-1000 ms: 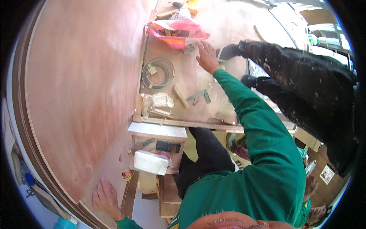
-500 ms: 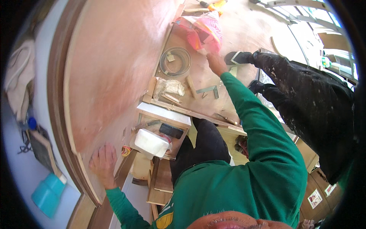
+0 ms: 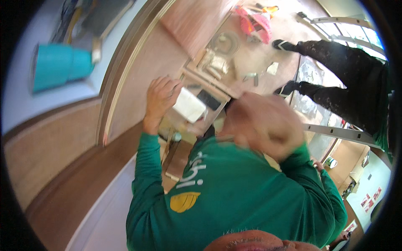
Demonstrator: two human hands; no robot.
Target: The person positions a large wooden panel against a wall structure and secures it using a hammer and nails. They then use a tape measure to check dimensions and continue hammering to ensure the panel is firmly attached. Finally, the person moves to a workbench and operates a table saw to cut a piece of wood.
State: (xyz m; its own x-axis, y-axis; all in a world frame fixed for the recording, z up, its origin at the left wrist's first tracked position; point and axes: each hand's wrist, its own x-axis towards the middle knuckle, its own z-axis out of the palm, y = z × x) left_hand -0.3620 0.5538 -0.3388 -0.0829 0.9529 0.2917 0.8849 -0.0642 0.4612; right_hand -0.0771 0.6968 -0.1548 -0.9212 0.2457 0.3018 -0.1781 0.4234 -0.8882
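My left hand [image 3: 162, 100] rests against the pale wooden panel [image 3: 146, 62], its fingers stretched side by side and nothing seen in them. Right beside its fingertips sits a white block-shaped container [image 3: 188, 104] in a small wooden compartment, next to a dark oblong thing [image 3: 208, 99]. My right hand [image 3: 266, 123] is raised close in front of my green-sleeved chest. Motion smears its fingers, so whether it holds anything cannot be made out.
On the wooden surface ahead lie a pink bag [image 3: 254, 24], a coiled strip [image 3: 225, 43] and an orange-yellow tool [image 3: 270, 10]. A person's dark-trousered legs [image 3: 331, 56] stand at the right beside a metal ladder [image 3: 343, 133]. A teal container [image 3: 63, 67] is at the left.
My right hand has left the pink bag and drawn back toward my chest. The view has turned, and my left hand now appears nearer the white container.
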